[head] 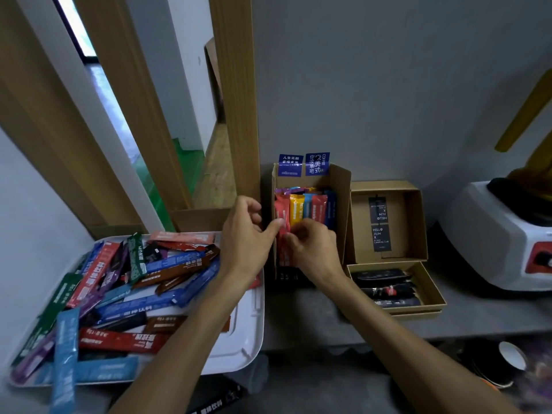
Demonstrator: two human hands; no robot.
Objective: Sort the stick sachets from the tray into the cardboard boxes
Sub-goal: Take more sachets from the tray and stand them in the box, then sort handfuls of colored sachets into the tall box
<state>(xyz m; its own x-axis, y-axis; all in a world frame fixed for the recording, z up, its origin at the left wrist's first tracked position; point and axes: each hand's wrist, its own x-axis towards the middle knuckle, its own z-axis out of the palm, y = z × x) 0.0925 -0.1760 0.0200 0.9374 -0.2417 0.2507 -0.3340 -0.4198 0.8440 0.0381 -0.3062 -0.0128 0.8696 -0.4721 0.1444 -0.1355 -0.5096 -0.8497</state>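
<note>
A white tray (245,339) at the lower left holds a loose pile of several coloured stick sachets (119,282). To its right stands a tall open cardboard box (342,204) with coloured sachets upright inside. My left hand (245,234) and my right hand (310,246) meet at the box's near left side, both pinching a red sachet (282,249) that stands in the box. Further right, a flat cardboard box (430,282) with its lid raised holds several black sachets (385,286).
A white and red appliance (501,234) stands at the far right of the grey counter. A wooden frame (236,100) rises just behind the tall box. A white cup (512,355) sits below the counter edge.
</note>
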